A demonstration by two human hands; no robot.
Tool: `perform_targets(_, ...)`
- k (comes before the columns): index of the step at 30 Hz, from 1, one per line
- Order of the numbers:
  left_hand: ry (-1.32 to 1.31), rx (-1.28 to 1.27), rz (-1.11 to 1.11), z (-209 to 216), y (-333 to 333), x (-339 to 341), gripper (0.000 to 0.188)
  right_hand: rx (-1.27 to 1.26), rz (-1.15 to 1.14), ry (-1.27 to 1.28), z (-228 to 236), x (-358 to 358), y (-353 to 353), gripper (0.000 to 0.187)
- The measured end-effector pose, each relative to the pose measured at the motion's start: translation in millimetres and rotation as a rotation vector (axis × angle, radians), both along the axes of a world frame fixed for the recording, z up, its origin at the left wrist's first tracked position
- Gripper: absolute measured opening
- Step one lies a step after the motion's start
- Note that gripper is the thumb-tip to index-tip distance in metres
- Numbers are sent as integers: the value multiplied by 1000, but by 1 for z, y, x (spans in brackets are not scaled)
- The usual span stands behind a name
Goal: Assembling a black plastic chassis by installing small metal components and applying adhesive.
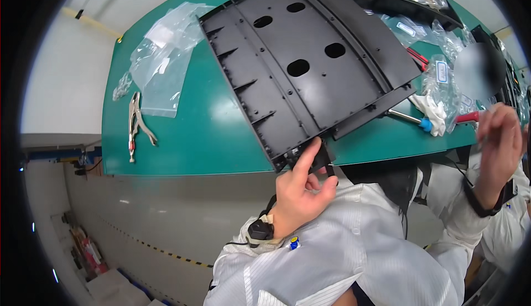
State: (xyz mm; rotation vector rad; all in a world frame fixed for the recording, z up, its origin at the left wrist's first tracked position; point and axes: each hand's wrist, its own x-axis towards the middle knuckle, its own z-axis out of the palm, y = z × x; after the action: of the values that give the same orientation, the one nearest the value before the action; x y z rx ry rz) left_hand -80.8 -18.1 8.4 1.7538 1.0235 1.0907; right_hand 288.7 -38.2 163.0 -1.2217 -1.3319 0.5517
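A large black panel (pixel 310 57) with several oval holes, ribs and screws lies tilted on the green table, its near corner reaching the front edge. My left hand (pixel 303 195) is at that corner, with the index finger stretched against the panel's near edge and the thumb apart. Beside the fingertip is a small black bracket (pixel 325 159), partly hidden by the hand. My right hand (pixel 500 145) is raised at the right, slightly blurred, with fingers loosely bent and nothing visible in them. Nearest to it is a red handle (pixel 468 117), its right end hidden by the hand.
Locking pliers (pixel 135 126) and clear plastic bags (pixel 168 57) lie on the table (pixel 204 140) at left. At right are a blue-tipped tool (pixel 425 124), a white glove (pixel 432 110), red-handled pliers (pixel 417 57) and labelled bags (pixel 441 82). Another black part (pixel 404 4) stands far right.
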Motion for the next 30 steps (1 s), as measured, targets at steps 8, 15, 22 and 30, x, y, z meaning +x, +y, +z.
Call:
perform_targets(8,-34,50,11,-7,4,0,76,-393,384,94,-28,-143,46,33)
perform_targets(15,-26,25,8,-7,3,-2,77,-488,422,142,-45,-160,61,38)
perform_targets(22,-68,49,96,-10,4,5,75,-523,428,133,-44,-164,64,39)
perform_targets(30,-51,62,54,-8,5,3,77,-382,538,-202,-33,-168,72,29)
